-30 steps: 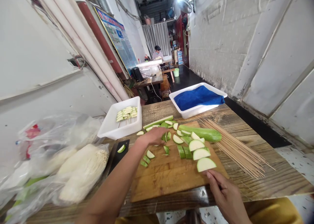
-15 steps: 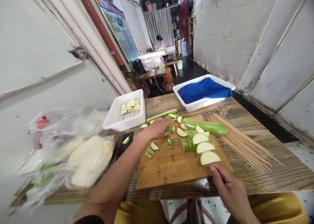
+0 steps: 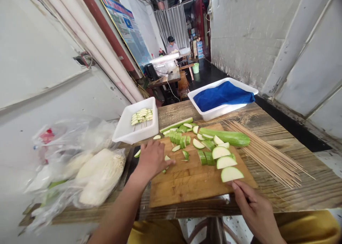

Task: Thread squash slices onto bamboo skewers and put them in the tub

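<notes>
My right hand (image 3: 255, 203) pinches the end of a bamboo skewer (image 3: 229, 182) at the front right of the cutting board (image 3: 184, 187). Several half-round zucchini slices (image 3: 232, 174) are threaded on it, white faces up. Over the board's left edge, my left hand (image 3: 153, 157) reaches down with thumb and fingers apart, covering most of a few small zucchini pieces. Its fingertips are partly hidden, and nothing held shows. More cut zucchini slices (image 3: 175, 137) lie in a row behind it. A long zucchini piece (image 3: 232, 138) rests at the back right.
A white tub (image 3: 139, 136) at the back left holds finished zucchini skewers. Another white tub (image 3: 213, 116) contains a blue cloth (image 3: 223, 96). Loose bamboo skewers (image 3: 272, 158) lie at right. Plastic bags (image 3: 98, 172) of pale food fill the left. A person sits far back.
My left hand has moved left and nearer, from the row of slices to the small pieces at the board's left edge. My right hand keeps its hold on the skewer.
</notes>
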Demonstrator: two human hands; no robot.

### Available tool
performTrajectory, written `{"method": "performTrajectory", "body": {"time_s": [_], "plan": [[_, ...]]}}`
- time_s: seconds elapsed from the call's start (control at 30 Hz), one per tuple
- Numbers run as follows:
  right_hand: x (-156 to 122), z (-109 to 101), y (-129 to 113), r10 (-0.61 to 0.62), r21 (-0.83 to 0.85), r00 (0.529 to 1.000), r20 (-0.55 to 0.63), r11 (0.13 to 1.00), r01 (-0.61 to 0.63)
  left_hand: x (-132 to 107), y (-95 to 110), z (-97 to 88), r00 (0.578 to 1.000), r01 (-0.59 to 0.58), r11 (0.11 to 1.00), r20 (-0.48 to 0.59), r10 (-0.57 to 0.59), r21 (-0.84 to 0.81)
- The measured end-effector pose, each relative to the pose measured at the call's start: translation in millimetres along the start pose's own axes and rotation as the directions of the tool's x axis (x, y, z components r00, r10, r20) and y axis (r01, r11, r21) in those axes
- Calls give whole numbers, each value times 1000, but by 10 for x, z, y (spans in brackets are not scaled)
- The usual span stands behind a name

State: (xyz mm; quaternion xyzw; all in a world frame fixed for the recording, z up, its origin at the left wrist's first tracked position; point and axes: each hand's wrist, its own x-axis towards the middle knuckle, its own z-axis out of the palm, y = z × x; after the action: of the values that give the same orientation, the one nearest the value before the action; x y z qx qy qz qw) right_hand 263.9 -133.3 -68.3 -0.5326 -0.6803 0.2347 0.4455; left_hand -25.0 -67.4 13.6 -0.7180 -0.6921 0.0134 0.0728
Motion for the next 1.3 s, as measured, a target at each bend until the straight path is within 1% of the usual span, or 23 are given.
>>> {"method": "performTrajectory", "body": {"time_s": [0.03,0.1,0.23,0.33,0.4,0.43,0.47,0.5,0.53,0.57,0.63,0.67,0.7,0.77,0.83,0.9,1.0,1.1,1.17,1.3], "plan": [[-3,24,-14,-5,12,1000,10,1000,5,-87,2,35,999,37,999,37,-38,17],[-12,75,-58,-19,38,999,38,999,17,-202,8,129,994,67,998,85,-67,5],[-59,155,-169,-51,73,993,107,996,43,-258,-32,262,994,95,991,66,-89,-97],[-108,206,-241,-76,87,990,120,994,66,-259,-76,284,997,82,966,28,-77,-247],[-136,242,-289,-77,112,990,119,992,64,-270,-65,292,997,66,902,-13,-79,-427],[-146,259,-313,-72,129,990,123,990,56,-279,-41,300,997,54,836,-20,-78,-545],[-154,276,-336,-65,147,989,133,988,45,-289,-6,310,997,47,737,-10,-72,-674],[-159,292,-357,-60,162,987,146,986,36,-298,39,322,998,51,603,17,-61,-796],[-163,306,-375,-64,176,985,162,984,35,-306,89,334,997,72,442,57,-46,-894],[-164,318,-387,-73,186,981,179,982,39,-311,140,345,994,108,271,104,-32,-956],[-165,340,-394,-98,196,972,212,979,56,-310,225,360,983,185,-42,186,-3,-982],[-165,349,-391,-108,196,969,223,978,64,-306,253,364,977,210,-166,213,2,-964],[-164,357,-384,-117,194,967,227,978,73,-299,268,367,972,225,-267,233,1,-937],[-163,370,-369,-128,189,966,225,978,85,-284,265,371,964,234,-422,265,-15,-876],[-161,380,-359,-136,190,966,222,977,94,-271,237,377,952,250,-522,306,-21,-815],[-157,387,-358,-144,191,963,226,976,102,-263,210,385,939,279,-567,343,-7,-775],[-144,399,-361,-148,179,957,249,978,105,-258,204,396,929,292,-581,370,-15,-759],[-123,420,-350,-153,156,942,297,982,110,-251,234,401,919,302,-595,394,-26,-745],[-110,438,-327,-155,140,938,310,983,116,-244,257,399,912,312,-614,410,-20,-725],[-96,468,-265,-172,111,949,264,983,148,-227,271,387,917,249,-641,389,-85,-727]]}}
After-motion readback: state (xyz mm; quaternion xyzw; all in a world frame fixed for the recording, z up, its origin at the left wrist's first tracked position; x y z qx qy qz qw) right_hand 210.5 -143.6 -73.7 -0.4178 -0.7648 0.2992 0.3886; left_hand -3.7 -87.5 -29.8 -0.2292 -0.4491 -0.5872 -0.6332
